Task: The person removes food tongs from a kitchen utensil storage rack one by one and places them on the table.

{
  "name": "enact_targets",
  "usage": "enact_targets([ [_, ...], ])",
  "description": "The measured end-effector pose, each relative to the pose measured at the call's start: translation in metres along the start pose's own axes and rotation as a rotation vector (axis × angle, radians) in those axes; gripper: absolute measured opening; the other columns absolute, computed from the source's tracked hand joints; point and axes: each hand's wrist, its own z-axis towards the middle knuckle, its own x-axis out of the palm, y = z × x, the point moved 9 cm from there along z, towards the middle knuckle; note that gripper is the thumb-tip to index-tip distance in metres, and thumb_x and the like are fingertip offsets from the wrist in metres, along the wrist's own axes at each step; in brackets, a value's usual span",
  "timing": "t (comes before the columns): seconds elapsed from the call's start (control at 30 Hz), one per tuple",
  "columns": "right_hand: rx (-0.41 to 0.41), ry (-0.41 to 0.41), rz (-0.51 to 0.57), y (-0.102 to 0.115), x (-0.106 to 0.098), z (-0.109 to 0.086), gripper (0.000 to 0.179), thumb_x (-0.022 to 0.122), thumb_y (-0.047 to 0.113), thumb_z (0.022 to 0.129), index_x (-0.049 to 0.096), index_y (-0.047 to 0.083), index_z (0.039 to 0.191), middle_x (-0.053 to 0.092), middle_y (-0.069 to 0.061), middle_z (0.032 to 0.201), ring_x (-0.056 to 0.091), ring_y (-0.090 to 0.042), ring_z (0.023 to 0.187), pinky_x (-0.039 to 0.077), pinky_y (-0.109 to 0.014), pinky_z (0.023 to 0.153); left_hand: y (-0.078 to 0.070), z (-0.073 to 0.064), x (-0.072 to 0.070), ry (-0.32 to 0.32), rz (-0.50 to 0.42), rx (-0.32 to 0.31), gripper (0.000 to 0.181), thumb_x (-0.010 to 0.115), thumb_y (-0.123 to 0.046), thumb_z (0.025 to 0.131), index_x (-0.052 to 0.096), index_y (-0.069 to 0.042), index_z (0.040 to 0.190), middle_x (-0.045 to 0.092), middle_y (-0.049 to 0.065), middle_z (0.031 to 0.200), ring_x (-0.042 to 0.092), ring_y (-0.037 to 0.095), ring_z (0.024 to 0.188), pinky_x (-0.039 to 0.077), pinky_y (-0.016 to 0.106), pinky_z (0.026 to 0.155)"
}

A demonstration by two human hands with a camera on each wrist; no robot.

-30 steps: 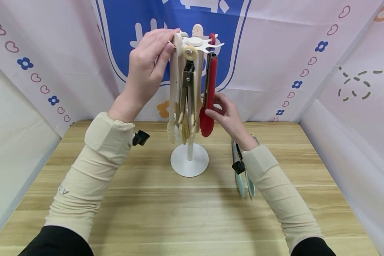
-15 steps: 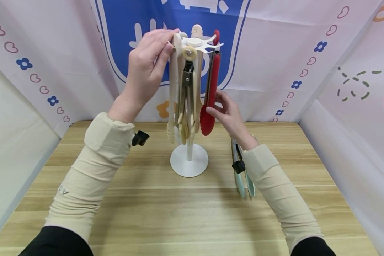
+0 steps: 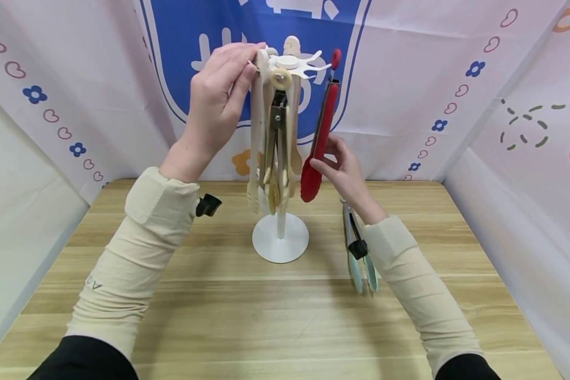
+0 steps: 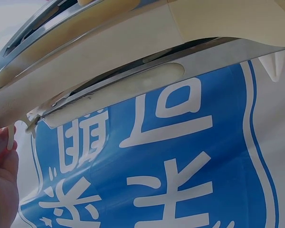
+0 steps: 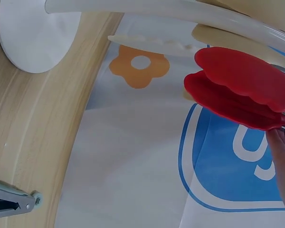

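A white utensil stand with hooks around its top holds several cream-coloured utensils, among them tongs hanging at the front. At the stand's top, my left hand pinches a hook between thumb and fingers. My right hand grips a pair of red tongs low down, near the scalloped heads. These tongs hang head-down, tilted, with their red pull ring right at the tip of a hook. In the right wrist view their two red heads are slightly parted.
Tongs with pale teal tips lie on the wooden table at the right, partly behind my right wrist. A printed cloth backdrop stands close behind the stand. Black wrist mounts stick out from both cuffs.
My right hand has moved the red tongs to the right, away from the stand's middle; their ring has slid outward along the hook to its tip. My left hand has stayed put.
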Motion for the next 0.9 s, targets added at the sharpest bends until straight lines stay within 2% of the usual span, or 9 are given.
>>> enact_targets([
  [0.4, 0.070, -0.030, -0.064, -0.011, -0.012, -0.005, 0.047, 0.063, 0.000, 0.082, 0.041, -0.002, 0.124, 0.051, -0.015, 0.114, 0.052, -0.022, 0.101, 0.048, -0.032, 0.088, 0.000, 0.000, -0.001, -0.028, -0.036, -0.013, 0.025, 0.049, 0.000, 0.092, 0.060, 0.008, 0.113, 0.061, 0.017, 0.113, 0.051, 0.023, 0.113, 0.035, 0.024, 0.101],
  [0.57, 0.112, -0.048, -0.096, -0.017, -0.023, -0.009, 0.047, 0.064, 0.003, 0.083, 0.040, 0.000, 0.123, 0.051, -0.014, 0.114, 0.051, -0.022, 0.101, 0.047, -0.032, 0.089, -0.001, 0.001, 0.000, -0.015, -0.023, -0.001, 0.025, 0.048, -0.001, 0.092, 0.059, 0.008, 0.114, 0.061, 0.017, 0.114, 0.051, 0.023, 0.113, 0.034, 0.024, 0.101],
  [0.9, 0.117, -0.095, -0.170, -0.022, -0.043, -0.017, 0.048, 0.066, 0.002, 0.081, 0.041, -0.002, 0.121, 0.052, -0.014, 0.112, 0.050, -0.018, 0.099, 0.046, -0.032, 0.092, 0.000, 0.001, 0.000, -0.036, -0.043, -0.021, 0.024, 0.049, 0.001, 0.091, 0.060, 0.008, 0.112, 0.061, 0.017, 0.113, 0.052, 0.025, 0.113, 0.034, 0.024, 0.101],
])
